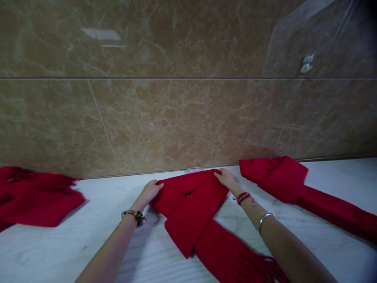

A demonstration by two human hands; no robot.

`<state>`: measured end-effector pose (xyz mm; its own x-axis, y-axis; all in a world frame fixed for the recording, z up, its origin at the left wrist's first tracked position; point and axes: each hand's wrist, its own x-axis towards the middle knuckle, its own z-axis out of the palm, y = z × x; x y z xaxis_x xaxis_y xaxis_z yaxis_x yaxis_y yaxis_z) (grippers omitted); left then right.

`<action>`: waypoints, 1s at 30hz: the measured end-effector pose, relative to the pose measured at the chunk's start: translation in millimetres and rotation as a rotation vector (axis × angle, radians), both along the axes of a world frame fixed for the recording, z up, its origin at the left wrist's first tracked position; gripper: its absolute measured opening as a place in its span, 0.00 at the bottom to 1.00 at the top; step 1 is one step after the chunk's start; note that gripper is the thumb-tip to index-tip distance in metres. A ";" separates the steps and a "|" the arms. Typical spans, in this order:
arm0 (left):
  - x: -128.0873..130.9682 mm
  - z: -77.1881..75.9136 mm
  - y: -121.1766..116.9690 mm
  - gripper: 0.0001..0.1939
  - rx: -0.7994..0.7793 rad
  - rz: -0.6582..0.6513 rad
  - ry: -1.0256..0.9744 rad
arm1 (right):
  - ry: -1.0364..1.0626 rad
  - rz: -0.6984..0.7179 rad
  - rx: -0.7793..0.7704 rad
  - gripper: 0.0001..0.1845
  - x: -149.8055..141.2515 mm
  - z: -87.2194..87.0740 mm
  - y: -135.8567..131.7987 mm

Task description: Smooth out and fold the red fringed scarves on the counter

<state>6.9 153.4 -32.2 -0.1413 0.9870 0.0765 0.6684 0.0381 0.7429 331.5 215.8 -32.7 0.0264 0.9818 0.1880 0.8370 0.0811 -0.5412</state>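
A red scarf [194, 212] lies in front of me, folded across itself, with its fringed end trailing toward the lower right. My left hand [152, 192] pinches its upper left corner, thumb on top and the fingers partly hidden beneath the cloth. At the upper right corner my right hand [226, 179] grips the fabric in the same way. A small dark gap shows in the fold between the two hands. Just behind the scarf's top edge, a thin pinkish frame-like object [194, 170] is partly covered; its kind is unclear.
To the right lies another folded red scarf [282, 179], its fringe running off the edge of view. A crumpled red scarf [38, 198] rests at the left. The pale wood-grain tabletop [114, 200] meets a brown marble-tiled wall [176, 122] at the back.
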 end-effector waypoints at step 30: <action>-1.6 -8.8 -70.2 0.27 0.259 -0.412 0.612 | -0.105 0.603 0.070 0.32 -27.7 27.6 -146.2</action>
